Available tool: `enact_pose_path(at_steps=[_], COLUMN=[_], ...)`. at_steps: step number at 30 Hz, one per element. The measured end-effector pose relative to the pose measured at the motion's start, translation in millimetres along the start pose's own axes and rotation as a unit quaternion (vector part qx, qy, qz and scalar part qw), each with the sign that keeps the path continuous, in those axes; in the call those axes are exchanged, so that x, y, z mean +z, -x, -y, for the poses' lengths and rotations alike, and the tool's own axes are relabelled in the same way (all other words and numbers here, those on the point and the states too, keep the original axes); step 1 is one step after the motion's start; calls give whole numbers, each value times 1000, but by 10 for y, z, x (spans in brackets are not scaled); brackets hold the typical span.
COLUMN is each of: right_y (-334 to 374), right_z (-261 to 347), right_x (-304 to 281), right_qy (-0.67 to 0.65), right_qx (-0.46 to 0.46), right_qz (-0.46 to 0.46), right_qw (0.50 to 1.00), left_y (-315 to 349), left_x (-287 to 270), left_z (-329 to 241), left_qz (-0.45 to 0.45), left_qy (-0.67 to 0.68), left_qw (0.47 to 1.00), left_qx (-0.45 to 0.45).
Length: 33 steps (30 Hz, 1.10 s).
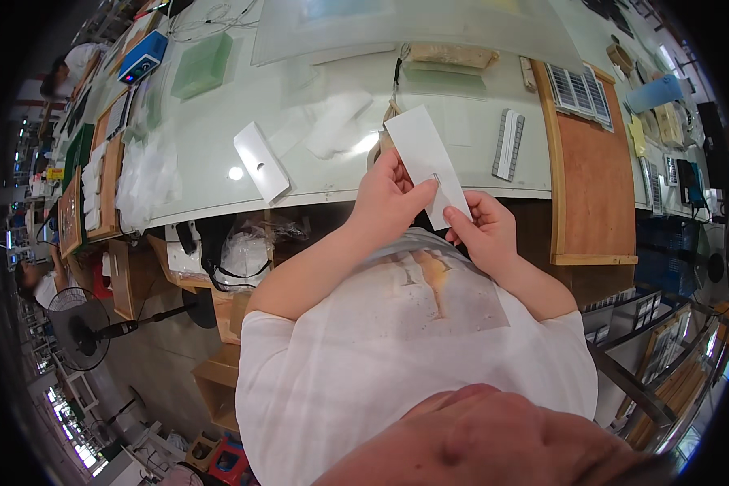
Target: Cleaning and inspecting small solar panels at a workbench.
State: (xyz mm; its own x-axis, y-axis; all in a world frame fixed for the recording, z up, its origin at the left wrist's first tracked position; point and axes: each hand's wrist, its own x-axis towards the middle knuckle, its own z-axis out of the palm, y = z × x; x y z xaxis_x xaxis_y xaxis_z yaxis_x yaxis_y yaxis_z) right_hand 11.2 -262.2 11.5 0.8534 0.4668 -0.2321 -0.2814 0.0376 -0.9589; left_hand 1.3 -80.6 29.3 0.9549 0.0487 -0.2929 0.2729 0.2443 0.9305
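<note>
Between my two hands I hold a slim white box [423,144], tilted over the table's front edge. My left hand [393,194] grips its left side, with the thumb lying on the top face beside a small dark mark. Lower down, my right hand [484,231] pinches the near right corner between thumb and fingers. A similar white box [261,164] with a dark notch lies on the table to the left. To the right rests a pale strip with grey ruled edges [508,146]. Behind my left hand a roll of tape [374,152] is partly hidden.
A wooden board [594,186] with grey gridded panels [580,95] stands at the right. Farther back are a green translucent block [203,66], a blue device [143,58] and a hanging translucent sheet [417,32]. Clear plastic bags [147,180] lie left; a fan [85,330] stands lower left.
</note>
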Motion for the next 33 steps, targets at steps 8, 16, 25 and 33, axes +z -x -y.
enact_pose_path(at_steps=[8,16,25,33], right_y=[-3,-53,-91,-273], right_z=[-28,10,-4,-14], right_x=[-30,-83,-139,-227], right_qy=[0,-29,-43,513], right_qx=[10,44,-37,-565], right_qz=[-2,-7,-40,-28], right_qw=[1000,999,998,646], left_y=[-21,-59,-95,18], left_x=[0,-36,-70,-175], left_z=[47,60,107,67], left_qz=[-6,12,12,-33], left_qy=[-7,45,84,89], left_qw=[1000,999,996,992], left_qx=[-1,0,21,-82])
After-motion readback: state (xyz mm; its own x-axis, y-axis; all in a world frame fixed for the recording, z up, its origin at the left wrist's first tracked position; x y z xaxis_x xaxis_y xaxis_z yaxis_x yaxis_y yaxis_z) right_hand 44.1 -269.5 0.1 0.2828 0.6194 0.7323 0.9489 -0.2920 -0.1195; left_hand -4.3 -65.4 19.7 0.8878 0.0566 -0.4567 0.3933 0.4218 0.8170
